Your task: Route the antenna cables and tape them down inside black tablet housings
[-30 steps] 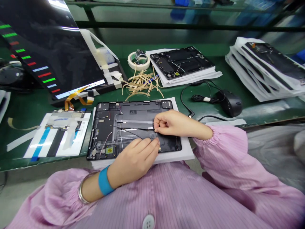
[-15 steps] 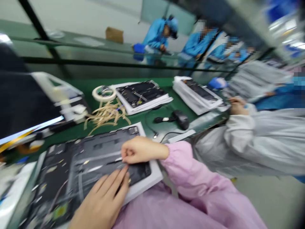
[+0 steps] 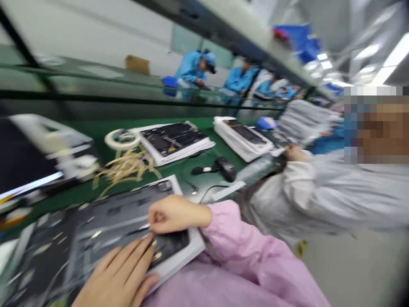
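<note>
A large black laptop-like casing (image 3: pixel 110 211), with strips, ribbon cables and small metal parts on it, lies on a white slab (image 3: pixel 194 247) in front of me. My left hand (image 3: pixel 119 273) rests flat on its near edge, fingers stretched out and close together. Above those fingertips, my right hand (image 3: pixel 169 215) is closed in a pinch over the casing. A thin dark sliver with a bright end reaches left from the pinch; blur hides whether it is a tool or a cable. The two hands nearly touch.
Behind the casing lie a tape roll (image 3: pixel 123 138), tangled tan strips (image 3: pixel 128 166) and another black casing (image 3: pixel 172 137) on white sheets. A mouse (image 3: pixel 226 168) and a second stack (image 3: pixel 241 140) stand farther right. A co-worker's grey sleeve (image 3: pixel 319 175) is at right, a monitor (image 3: pixel 22 157) at left.
The view has tilted up and turned right, so the bench has slid left and lower in the picture. My right hand keeps its pinch; my left hand stays flat, its thumb now showing.
</note>
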Tool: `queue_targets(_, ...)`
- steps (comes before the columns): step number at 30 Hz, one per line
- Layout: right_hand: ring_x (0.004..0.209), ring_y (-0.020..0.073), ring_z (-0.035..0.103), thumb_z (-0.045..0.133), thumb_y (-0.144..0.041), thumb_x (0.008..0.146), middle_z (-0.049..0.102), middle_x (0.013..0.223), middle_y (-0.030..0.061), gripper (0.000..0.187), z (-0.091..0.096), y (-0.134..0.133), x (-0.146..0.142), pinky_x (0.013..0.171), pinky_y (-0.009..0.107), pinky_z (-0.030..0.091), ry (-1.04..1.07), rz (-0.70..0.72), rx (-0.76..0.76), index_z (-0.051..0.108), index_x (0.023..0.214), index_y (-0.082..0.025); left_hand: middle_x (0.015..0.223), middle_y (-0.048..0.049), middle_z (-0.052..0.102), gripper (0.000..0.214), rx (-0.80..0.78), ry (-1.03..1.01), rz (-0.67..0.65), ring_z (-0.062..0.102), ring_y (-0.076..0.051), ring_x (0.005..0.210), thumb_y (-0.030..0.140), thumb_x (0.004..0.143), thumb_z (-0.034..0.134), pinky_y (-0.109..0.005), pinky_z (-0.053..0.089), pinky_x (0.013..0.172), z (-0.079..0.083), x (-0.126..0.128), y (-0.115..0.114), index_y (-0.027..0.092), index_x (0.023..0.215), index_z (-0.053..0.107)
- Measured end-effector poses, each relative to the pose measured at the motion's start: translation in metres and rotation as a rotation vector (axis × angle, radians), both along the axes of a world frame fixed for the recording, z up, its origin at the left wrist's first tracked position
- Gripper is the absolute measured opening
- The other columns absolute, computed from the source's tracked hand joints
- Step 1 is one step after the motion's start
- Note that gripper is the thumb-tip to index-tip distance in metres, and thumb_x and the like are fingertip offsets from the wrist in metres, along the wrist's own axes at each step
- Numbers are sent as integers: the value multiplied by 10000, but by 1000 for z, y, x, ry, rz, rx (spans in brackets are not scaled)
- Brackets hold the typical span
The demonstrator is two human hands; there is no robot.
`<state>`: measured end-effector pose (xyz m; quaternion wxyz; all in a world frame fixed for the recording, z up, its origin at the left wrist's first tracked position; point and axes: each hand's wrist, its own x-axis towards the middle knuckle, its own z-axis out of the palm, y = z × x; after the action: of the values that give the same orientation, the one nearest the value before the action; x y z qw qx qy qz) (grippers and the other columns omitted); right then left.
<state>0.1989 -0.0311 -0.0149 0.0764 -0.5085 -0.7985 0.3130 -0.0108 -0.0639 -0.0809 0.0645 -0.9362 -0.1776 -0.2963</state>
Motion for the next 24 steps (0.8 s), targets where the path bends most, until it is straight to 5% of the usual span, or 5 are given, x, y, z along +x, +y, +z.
queue_targets(4,536,79,488,558,-157,769,539,585,-57,30,-10,4,1,542,194,321,60,-26,9,579,771,-178,1053,-93,681,362,-122,218,139,595,-238,923,362,956,371,-401,371,865,37,-8,1,122,1058,621)
queue_targets(12,498,79,436,540,-159,759,486,552,-73,40,-16,10,2,523,202,300,55,-18,-21,556,749,-195,888,-100,653,426,-168,262,230,562,-235,806,442,931,410,-384,404,753,45,-29,10,77,1028,608)
queue_targets(20,490,85,450,524,-160,766,499,553,-69,52,-14,9,0,521,215,311,21,-30,-8,558,756,-198,735,-47,591,282,-408,246,429,499,-189,700,247,958,362,-328,370,659,59,-47,24,149,921,623)
queue_targets(24,486,85,450,532,-171,770,500,545,-71,42,-15,8,0,523,217,310,20,-38,-5,559,753,-198,738,-40,575,276,-549,351,337,492,-193,733,331,942,408,-321,366,666,63,-50,38,164,820,590)
